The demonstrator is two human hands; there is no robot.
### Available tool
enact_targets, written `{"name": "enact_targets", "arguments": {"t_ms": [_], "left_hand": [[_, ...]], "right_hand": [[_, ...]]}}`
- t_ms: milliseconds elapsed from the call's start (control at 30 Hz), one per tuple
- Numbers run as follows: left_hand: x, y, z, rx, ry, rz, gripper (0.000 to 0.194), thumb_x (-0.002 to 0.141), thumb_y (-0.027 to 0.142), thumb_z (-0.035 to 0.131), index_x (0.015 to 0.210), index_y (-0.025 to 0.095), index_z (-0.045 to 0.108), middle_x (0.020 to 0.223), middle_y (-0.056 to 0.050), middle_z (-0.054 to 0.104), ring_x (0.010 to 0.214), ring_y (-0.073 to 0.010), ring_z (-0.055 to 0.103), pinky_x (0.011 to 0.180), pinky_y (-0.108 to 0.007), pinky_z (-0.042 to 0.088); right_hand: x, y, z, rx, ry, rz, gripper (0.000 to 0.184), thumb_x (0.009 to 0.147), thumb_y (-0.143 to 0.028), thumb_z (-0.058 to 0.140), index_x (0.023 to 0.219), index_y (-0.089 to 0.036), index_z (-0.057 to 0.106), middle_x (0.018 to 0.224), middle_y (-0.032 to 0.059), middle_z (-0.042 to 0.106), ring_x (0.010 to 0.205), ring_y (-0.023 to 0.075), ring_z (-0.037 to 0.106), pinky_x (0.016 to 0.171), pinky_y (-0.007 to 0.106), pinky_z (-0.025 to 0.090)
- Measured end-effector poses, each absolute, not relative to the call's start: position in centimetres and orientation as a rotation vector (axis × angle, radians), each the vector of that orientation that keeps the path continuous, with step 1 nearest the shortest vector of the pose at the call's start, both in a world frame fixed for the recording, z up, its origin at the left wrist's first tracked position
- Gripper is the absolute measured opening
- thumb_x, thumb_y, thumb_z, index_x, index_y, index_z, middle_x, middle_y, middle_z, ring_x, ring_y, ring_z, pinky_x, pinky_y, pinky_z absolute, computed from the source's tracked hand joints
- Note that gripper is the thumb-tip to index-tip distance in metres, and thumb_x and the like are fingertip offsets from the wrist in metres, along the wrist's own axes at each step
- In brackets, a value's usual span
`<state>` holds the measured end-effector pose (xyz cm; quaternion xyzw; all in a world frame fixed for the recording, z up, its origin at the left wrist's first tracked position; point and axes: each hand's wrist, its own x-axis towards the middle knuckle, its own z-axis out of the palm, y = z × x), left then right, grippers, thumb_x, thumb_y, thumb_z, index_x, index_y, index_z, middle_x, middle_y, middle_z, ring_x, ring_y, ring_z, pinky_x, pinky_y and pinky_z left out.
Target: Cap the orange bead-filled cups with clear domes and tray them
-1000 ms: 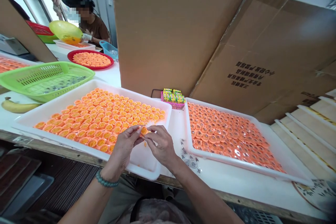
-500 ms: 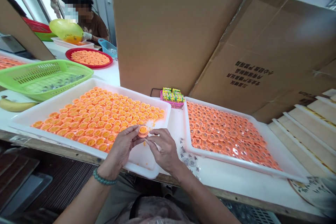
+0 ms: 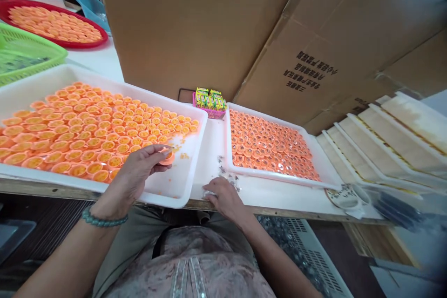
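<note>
My left hand [image 3: 138, 170] pinches a small round orange plastic cup [image 3: 168, 156] over the near right corner of the left white tray [image 3: 190, 167]. Rows of similar orange cups [image 3: 94, 142] with yellow filling stand in that tray, and yellow crumbs [image 3: 183, 155] are scattered on its bare part. At the table's front edge, between the two trays, my right hand [image 3: 225, 198] has its fingers closed on a small clear plastic piece [image 3: 209, 193], partly hidden by the fingers. Several small clear pieces with dark marks [image 3: 232, 179] lie on the table just beyond it.
On the right, a second white tray [image 3: 328, 181] holds orange cups with dark centres. A pink basket [image 3: 215, 114] of yellow-green packets stands behind, against large cardboard [image 3: 195, 32]. Further left are a red tray [image 3: 101, 43] and a green basket [image 3: 52, 58]. Stacked trays [image 3: 380, 144] lean far right.
My right hand has left the orange cup and moved down to the table's front edge, beside the loose clear pieces. The cup stays in my left hand. The view has swung right and downward.
</note>
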<state>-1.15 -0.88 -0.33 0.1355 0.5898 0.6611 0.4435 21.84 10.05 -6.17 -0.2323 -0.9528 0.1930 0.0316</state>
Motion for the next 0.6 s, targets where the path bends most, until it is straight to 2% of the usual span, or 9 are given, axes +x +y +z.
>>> {"name": "enact_targets", "arguments": {"t_ms": [100, 167, 367, 600], "left_hand": [[-1.2, -0.8, -0.4, 0.323, 1.494, 1.646, 0.037, 0.055, 0.033, 0.08, 0.084, 0.013, 0.069, 0.078, -0.005, 0.065, 0.066, -0.0148, 0.06, 0.058, -0.023, 0.052], [-1.2, -0.8, -0.4, 0.319, 1.512, 1.651, 0.038, 0.054, 0.033, 0.081, 0.084, 0.013, 0.069, 0.078, -0.005, 0.065, 0.066, -0.015, 0.06, 0.059, -0.024, 0.052], [-1.0, -0.8, 0.0, 0.317, 1.519, 1.642, 0.037, 0.056, 0.034, 0.079, 0.086, 0.014, 0.069, 0.082, -0.004, 0.066, 0.068, -0.0139, 0.06, 0.062, -0.022, 0.051], [-1.0, -0.8, -0.2, 0.283, 1.514, 1.652, 0.041, 0.052, 0.034, 0.08, 0.085, 0.013, 0.068, 0.079, -0.005, 0.066, 0.066, -0.0158, 0.06, 0.059, -0.025, 0.05]], "right_hand": [[20.7, 10.9, -7.3, -0.781, -2.918, 0.585, 0.008, 0.08, -0.02, 0.064, 0.083, -0.019, 0.072, 0.081, 0.0058, 0.066, 0.082, 0.0178, 0.058, 0.074, 0.028, 0.045], [20.0, 11.6, -7.6, -0.835, -2.871, 0.592, 0.011, 0.083, -0.02, 0.061, 0.081, -0.018, 0.072, 0.079, 0.0064, 0.067, 0.08, 0.0172, 0.06, 0.073, 0.027, 0.045], [20.6, 12.5, -6.7, -0.869, -2.677, 0.607, 0.02, 0.09, -0.015, 0.049, 0.092, -0.017, 0.069, 0.084, 0.0066, 0.068, 0.08, 0.0151, 0.062, 0.074, 0.025, 0.046], [22.2, 11.3, -5.2, -0.693, -2.932, 0.516, 0.011, 0.082, -0.013, 0.059, 0.084, -0.018, 0.068, 0.086, 0.006, 0.066, 0.086, 0.0181, 0.058, 0.076, 0.028, 0.045]]}}
